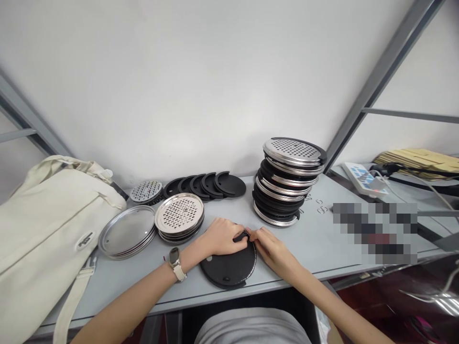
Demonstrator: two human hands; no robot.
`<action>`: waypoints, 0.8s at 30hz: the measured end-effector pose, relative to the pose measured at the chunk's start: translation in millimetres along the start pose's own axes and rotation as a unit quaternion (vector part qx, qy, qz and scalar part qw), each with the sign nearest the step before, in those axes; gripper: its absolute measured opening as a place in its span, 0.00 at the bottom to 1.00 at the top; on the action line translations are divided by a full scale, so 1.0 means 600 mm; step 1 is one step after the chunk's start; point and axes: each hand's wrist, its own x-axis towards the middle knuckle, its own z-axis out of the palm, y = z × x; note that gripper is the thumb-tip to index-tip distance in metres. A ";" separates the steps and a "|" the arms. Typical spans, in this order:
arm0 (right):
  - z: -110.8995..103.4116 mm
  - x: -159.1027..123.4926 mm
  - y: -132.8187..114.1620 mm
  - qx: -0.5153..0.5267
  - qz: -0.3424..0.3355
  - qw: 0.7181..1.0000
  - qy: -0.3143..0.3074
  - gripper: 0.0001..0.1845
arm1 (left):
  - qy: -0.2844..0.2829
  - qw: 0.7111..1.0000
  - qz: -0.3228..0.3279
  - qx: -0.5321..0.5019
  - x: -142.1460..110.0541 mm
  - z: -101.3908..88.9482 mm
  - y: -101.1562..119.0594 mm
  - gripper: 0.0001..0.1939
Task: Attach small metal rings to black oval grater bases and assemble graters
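Observation:
A round black disc (229,270) lies on the table near the front edge, its rim shiny on the right side. My left hand (225,236), with a watch on the wrist, is closed on the disc's far edge, thumb and fingers around a dark raised part there. Right beside it, my right hand (270,246) pinches at the same edge; what sits between those fingertips is too small to make out. Behind the hands stands a tall stack of perforated metal and black discs (287,186). To the left are a pile of perforated metal plates (181,212) and a pile of plain metal plates (127,229).
Several black discs (229,185) overlap in a row by the wall, beside small perforated discs (145,192). Metal rings (322,209) lie right of the tall stack. A cream bag (57,229) fills the left end. A power strip (364,179) is at the right.

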 end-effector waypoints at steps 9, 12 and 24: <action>0.001 -0.007 0.004 0.005 0.024 1.000 -0.016 0.07 | 0.011 1.000 0.008 0.007 -0.001 0.002 -0.001 0.12; 0.003 -0.007 0.005 0.011 0.030 0.999 -0.015 0.07 | 0.014 1.000 0.010 0.007 -0.001 0.003 -0.002 0.11; 0.002 -0.006 0.012 0.028 0.040 0.999 0.021 0.04 | 0.020 1.000 0.006 0.018 0.002 0.008 -0.008 0.13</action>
